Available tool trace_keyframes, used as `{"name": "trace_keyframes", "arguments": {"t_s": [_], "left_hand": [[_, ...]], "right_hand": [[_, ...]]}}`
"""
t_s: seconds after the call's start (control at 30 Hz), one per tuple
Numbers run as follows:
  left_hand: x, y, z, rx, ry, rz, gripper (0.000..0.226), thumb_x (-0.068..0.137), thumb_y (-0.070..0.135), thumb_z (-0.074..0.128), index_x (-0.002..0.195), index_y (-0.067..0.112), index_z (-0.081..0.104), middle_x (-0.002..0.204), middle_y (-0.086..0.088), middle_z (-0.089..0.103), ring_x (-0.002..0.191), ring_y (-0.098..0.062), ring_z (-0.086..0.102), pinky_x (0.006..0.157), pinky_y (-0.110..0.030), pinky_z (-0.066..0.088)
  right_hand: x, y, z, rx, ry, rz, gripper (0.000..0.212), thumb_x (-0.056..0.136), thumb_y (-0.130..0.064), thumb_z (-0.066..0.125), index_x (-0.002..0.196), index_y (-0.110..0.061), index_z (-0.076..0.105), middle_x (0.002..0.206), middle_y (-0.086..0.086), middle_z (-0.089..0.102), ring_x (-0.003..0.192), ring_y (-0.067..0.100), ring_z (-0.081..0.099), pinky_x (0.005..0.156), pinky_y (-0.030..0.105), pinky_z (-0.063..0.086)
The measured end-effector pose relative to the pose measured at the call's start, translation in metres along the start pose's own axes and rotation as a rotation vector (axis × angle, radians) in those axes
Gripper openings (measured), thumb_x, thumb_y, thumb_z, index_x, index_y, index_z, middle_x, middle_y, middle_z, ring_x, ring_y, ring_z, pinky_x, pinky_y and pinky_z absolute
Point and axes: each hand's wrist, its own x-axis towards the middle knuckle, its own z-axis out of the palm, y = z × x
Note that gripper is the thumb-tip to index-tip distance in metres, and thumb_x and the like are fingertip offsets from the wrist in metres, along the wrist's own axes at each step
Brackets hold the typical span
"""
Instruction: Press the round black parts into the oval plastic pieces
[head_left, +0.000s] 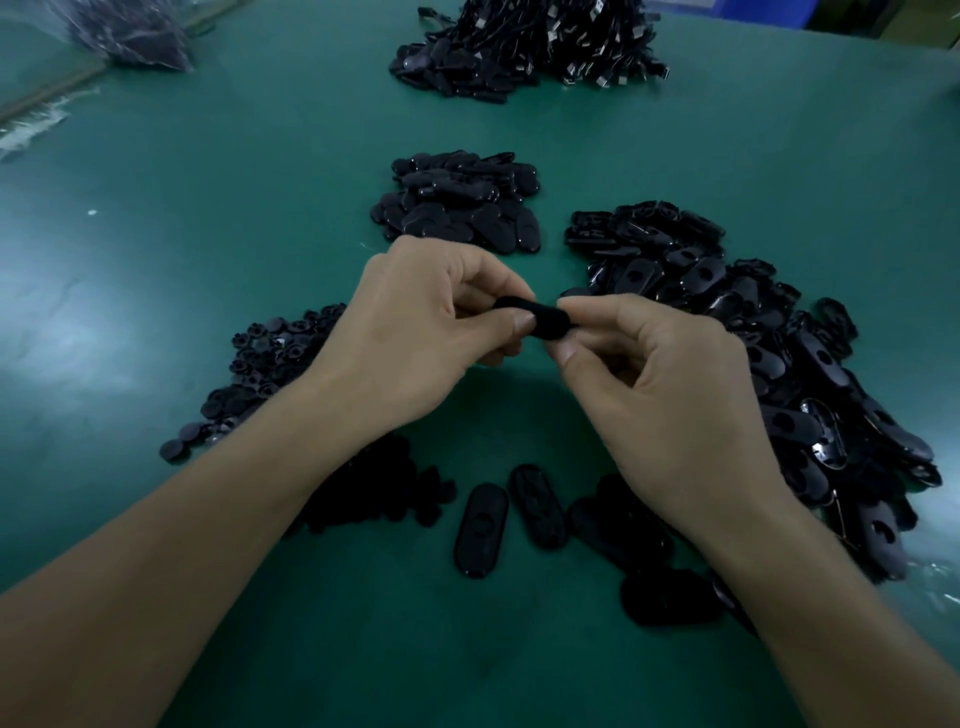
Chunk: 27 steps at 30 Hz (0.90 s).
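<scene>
My left hand (415, 327) and right hand (670, 384) both pinch one oval piece (540, 319) above counter (260, 208). Round parts (270, 364) heaped left, ovals (779, 338) right.

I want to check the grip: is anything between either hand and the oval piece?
Nothing visible. The left hand and right hand both pinch the oval piece directly, above the green table. Most of it is hidden in the grip.

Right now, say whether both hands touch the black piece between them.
Touching. Head view: left hand and right hand each pinch an end of the black piece.
</scene>
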Motion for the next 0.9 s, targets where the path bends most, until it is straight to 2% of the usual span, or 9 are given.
{"name": "trace_keyframes", "arguments": {"t_s": [0.1, 0.2, 0.33, 0.43, 0.53, 0.6, 0.73, 0.8, 0.9], "left_hand": [[0.009, -0.004, -0.004, 0.051, 0.148, -0.017, 0.021, 0.090, 0.014, 0.073, 0.079, 0.032, 0.070, 0.067, 0.009, 0.074, 0.060, -0.006, 0.070, 0.063, -0.016, 0.057], [0.024, -0.007, -0.015, 0.150, 0.253, -0.037, 0.023, 0.091, 0.019, 0.071, 0.078, 0.036, 0.067, 0.064, 0.014, 0.071, 0.055, 0.004, 0.064, 0.057, -0.010, 0.050], [0.046, -0.009, -0.019, 0.190, 0.304, -0.068, 0.011, 0.091, 0.019, 0.072, 0.086, 0.029, 0.071, 0.064, 0.011, 0.069, 0.056, 0.009, 0.062, 0.053, -0.006, 0.045], [0.061, -0.007, -0.016, 0.213, 0.349, -0.049, 0.020, 0.090, 0.020, 0.072, 0.077, 0.034, 0.069, 0.064, 0.017, 0.066, 0.058, 0.014, 0.060, 0.054, -0.002, 0.041], [0.074, -0.011, -0.011, 0.271, 0.348, -0.067, 0.011, 0.090, 0.019, 0.072, 0.084, 0.026, 0.077, 0.069, 0.019, 0.064, 0.065, 0.008, 0.061, 0.056, 0.001, 0.040], [0.078, -0.015, -0.008, 0.336, 0.341, -0.082, 0.008, 0.091, 0.018, 0.071, 0.093, 0.021, 0.079, 0.075, 0.017, 0.064, 0.076, -0.001, 0.064, 0.063, -0.002, 0.043], [0.080, -0.024, -0.006, 0.508, 0.327, -0.078, 0.028, 0.091, 0.026, 0.073, 0.118, 0.022, 0.072, 0.110, 0.004, 0.057, 0.106, -0.016, 0.057, 0.088, -0.030, 0.048], [0.075, -0.023, -0.003, 0.598, 0.326, -0.070, 0.038, 0.091, 0.031, 0.072, 0.128, 0.028, 0.063, 0.116, 0.004, 0.040, 0.109, -0.016, 0.048, 0.081, -0.031, 0.042], [0.065, -0.007, 0.004, 0.704, 0.292, 0.066, 0.020, 0.093, 0.040, 0.067, 0.110, 0.030, 0.067, 0.108, 0.008, 0.045, 0.105, -0.014, 0.048, 0.071, -0.034, 0.040]], "right_hand": [[-0.002, -0.002, -0.002, -0.113, 0.048, -0.011, 0.011, 0.095, -0.022, 0.065, 0.103, -0.022, 0.074, 0.058, -0.014, 0.064, 0.052, 0.008, 0.061, 0.055, 0.019, 0.049], [-0.002, -0.002, -0.002, -0.144, 0.000, -0.023, 0.012, 0.096, -0.023, 0.063, 0.087, -0.023, 0.071, 0.051, -0.018, 0.056, 0.041, 0.010, 0.049, 0.045, 0.025, 0.045], [-0.006, -0.002, 0.002, -0.193, -0.080, 0.005, 0.012, 0.095, -0.032, 0.060, 0.087, -0.026, 0.068, 0.045, -0.011, 0.046, 0.049, 0.004, 0.037, 0.054, 0.034, 0.050], [-0.006, -0.003, 0.002, -0.207, -0.096, 0.006, 0.012, 0.095, -0.032, 0.061, 0.087, -0.025, 0.068, 0.042, -0.010, 0.038, 0.044, 0.006, 0.034, 0.051, 0.032, 0.046], [-0.006, -0.006, 0.003, -0.216, -0.142, 0.003, 0.013, 0.094, -0.031, 0.061, 0.085, -0.024, 0.066, 0.043, -0.012, 0.036, 0.046, 0.006, 0.033, 0.053, 0.035, 0.048], [-0.007, -0.007, 0.004, -0.220, -0.182, -0.004, 0.012, 0.091, -0.028, 0.061, 0.082, -0.021, 0.065, 0.045, -0.012, 0.037, 0.050, 0.010, 0.036, 0.058, 0.039, 0.052], [-0.007, -0.009, 0.003, -0.227, -0.177, -0.016, 0.012, 0.087, -0.028, 0.062, 0.077, -0.021, 0.062, 0.045, -0.011, 0.039, 0.050, 0.011, 0.039, 0.055, 0.040, 0.051], [-0.007, -0.010, 0.002, -0.233, -0.174, -0.020, 0.013, 0.086, -0.029, 0.062, 0.075, -0.022, 0.061, 0.045, -0.011, 0.039, 0.049, 0.010, 0.039, 0.054, 0.039, 0.051], [-0.007, -0.011, 0.002, -0.239, -0.181, -0.012, 0.013, 0.085, -0.029, 0.061, 0.075, -0.021, 0.061, 0.046, -0.011, 0.040, 0.049, 0.011, 0.040, 0.056, 0.040, 0.051]]}}
